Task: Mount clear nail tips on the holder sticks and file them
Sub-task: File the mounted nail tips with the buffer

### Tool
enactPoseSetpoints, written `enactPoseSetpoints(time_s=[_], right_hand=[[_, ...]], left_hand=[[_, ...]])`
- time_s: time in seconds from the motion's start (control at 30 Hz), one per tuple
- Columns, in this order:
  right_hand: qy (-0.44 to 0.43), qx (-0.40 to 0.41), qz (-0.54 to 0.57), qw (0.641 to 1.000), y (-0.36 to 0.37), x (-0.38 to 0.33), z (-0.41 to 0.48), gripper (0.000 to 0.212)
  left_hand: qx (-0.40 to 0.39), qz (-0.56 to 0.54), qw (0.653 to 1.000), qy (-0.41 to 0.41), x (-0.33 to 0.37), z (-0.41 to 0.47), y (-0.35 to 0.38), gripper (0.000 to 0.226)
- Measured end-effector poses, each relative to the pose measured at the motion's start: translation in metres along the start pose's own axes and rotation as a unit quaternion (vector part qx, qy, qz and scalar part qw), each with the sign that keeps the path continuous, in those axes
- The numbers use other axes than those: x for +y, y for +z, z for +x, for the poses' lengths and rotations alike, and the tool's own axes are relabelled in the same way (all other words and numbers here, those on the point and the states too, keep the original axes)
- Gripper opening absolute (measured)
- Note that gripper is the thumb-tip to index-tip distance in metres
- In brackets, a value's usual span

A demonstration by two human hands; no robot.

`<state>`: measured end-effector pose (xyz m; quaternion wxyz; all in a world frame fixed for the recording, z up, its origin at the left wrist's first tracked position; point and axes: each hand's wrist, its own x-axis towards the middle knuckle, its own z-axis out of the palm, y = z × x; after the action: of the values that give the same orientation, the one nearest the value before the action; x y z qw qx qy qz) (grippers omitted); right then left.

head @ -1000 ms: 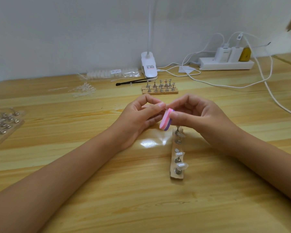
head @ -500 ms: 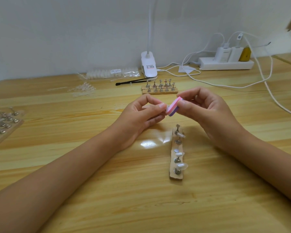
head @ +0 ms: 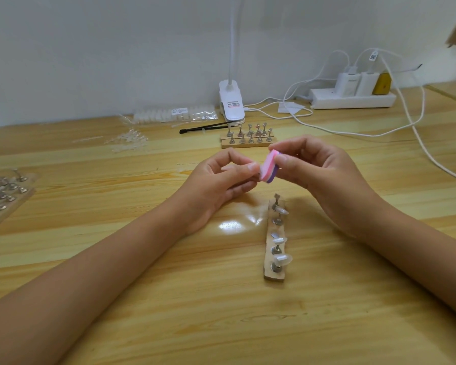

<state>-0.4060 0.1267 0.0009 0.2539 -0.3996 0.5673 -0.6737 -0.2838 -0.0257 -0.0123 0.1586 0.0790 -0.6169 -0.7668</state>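
Pink-and-purple file block (head: pixel 270 167), centre of frame: pinched between thumb and fingers of right hand (head: pixel 319 177), its left face touching the fingertips of left hand (head: pixel 221 180)

Left hand: thumb and forefinger closed in a pinch on a small item, mostly hidden, judged to be a holder stick (head: pixel 259 176) pressed against the file; whether it carries a tip cannot be told

Hands: together, raised above the wooden table (head: pixel 142 299)

Wooden strip (head: pixel 273 275), lower right of centre, just below the hands: three clear nail tips (head: pixel 283 258) mounted on sticks; the stick at its upper end looks bare; one socket (head: pixel 275 235) in the middle stands empty

Second wooden base (head: pixel 248 144), just above the hands: two rows of bare sticks

Tray of sticks (head: pixel 8 198), left edge: no tips made out

Loose clear tips (head: pixel 128 140), upper left; bag of tips (head: pixel 174 114) above them, at the wall

Also present: clip lamp (head: pixel 231 106), black tool (head: pixel 206 127), power strip (head: pixel 353 100) with chargers and white cables, upper right

Progress, as judged: filing is the step in hand; a few tips are mounted, and whether these are already filed cannot be told; many bare sticks and loose tips remain, so most of the work lies ahead
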Motion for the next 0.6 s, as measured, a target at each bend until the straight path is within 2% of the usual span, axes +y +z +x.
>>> enactPoseSetpoints(time_s=[0.07, 0.23, 0.4, 0.53, 0.6], right_hand=[[-0.009, 0.002, -0.008, 1.0, -0.0018, -0.0004, 0.0002, 0.032], [-0.014, -0.061, -0.044, 0.997, -0.0052, -0.0025, -0.0017, 0.025], [-0.02, -0.01, -0.027, 0.999, -0.0074, -0.0006, 0.0024, 0.028], [0.002, -0.053, -0.032, 0.998, -0.007, -0.0002, 0.0, 0.027], [-0.004, -0.038, -0.023, 0.999, -0.0056, -0.0002, 0.0005, 0.027]], left_hand=[[-0.005, 0.008, 1.0, 0.0, -0.0007, -0.0002, 0.0005, 0.007], [-0.013, 0.016, 1.0, -0.004, -0.0015, -0.0004, -0.0005, 0.011], [-0.027, 0.048, 0.998, 0.006, -0.0023, -0.0022, -0.0001, 0.005], [-0.009, 0.019, 1.0, 0.005, -0.0026, -0.001, -0.0001, 0.01], [-0.003, 0.017, 1.0, 0.006, -0.0027, -0.0008, -0.0001, 0.01]])
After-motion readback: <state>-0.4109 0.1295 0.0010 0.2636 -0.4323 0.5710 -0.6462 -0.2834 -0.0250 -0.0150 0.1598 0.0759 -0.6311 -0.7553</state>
